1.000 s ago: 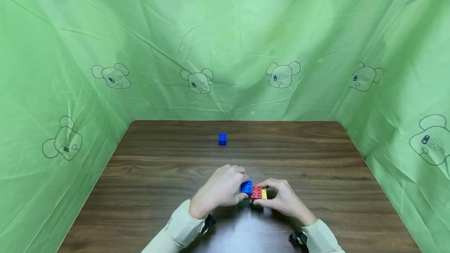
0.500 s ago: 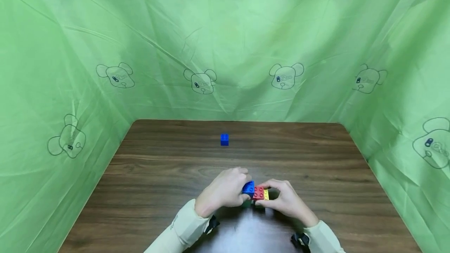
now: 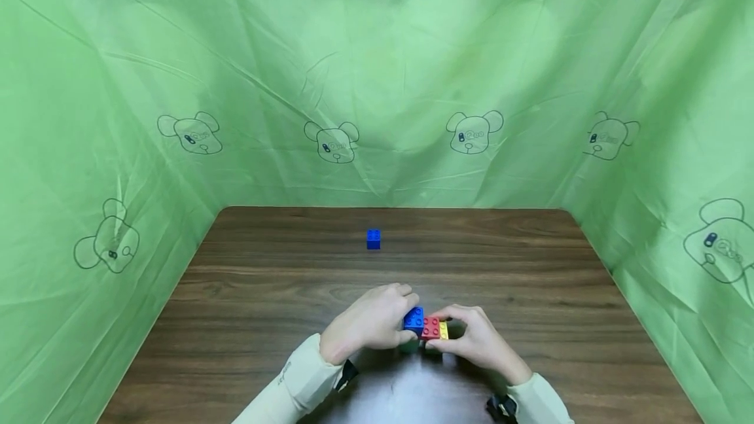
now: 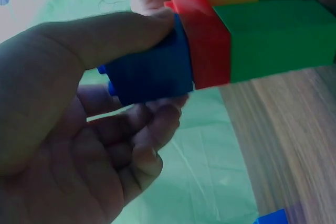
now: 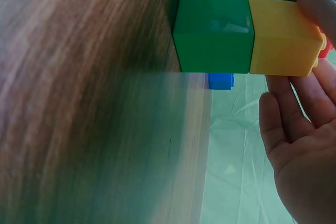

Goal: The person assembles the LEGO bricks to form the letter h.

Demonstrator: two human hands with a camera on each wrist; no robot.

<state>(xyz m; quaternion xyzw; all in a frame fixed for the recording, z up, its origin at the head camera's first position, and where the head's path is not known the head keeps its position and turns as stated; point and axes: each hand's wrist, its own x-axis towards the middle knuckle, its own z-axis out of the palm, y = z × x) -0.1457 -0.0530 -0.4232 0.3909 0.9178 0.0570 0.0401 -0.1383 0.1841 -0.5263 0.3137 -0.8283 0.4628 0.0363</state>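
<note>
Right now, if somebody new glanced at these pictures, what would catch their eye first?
Probably the bright block cluster of blue, red, yellow and green bricks, held between the left hand and right hand near the front of the wooden table. Next, the lone blue block standing farther back, and the green curtain printed with bear faces around the table.

The bench (image 3: pixel 259 319) is dark wood-grain with a slight sheen, shining most just below the two grips. The joined bricks (image 3: pixel 425 327) between them are smooth, glossy plastic in blue, red, yellow and green. Well beyond the grips, the lone blue brick (image 3: pixel 373 239) is the same shiny plastic. The green backdrop (image 3: pixel 377 84) is thin, creased sheeting, faintly glossy, printed with bears.
</note>
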